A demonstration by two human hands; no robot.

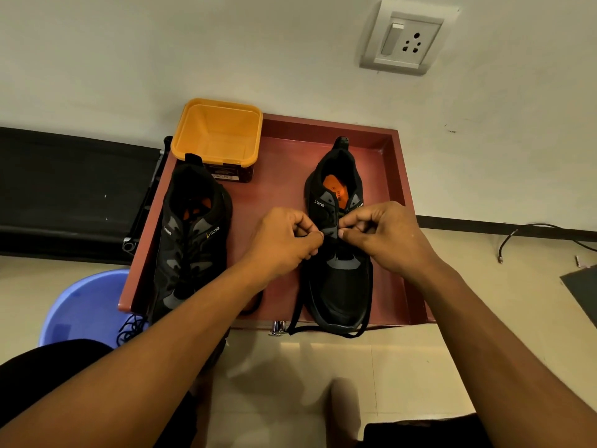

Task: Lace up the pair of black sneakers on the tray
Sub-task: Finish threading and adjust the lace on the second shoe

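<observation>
2 hands pinch a black lace over the right sneaker (339, 286) on the red tray (284, 176).

From the left: a blue tub (87, 305) on the floor, then the left sneaker (190, 240) along the tray's left edge, heel toward a yellow container (219, 130). The left hand (284, 240) is curled, thumb and forefinger pinching the lace (294, 318) just beside the right sneaker's eyelets. The right hand (384, 237) meets it there, fingertips closed on the same lace, probably at an upper eyelet; black on black blurs it. The lace's loose ends trail past the toe over the tray's front edge.
</observation>
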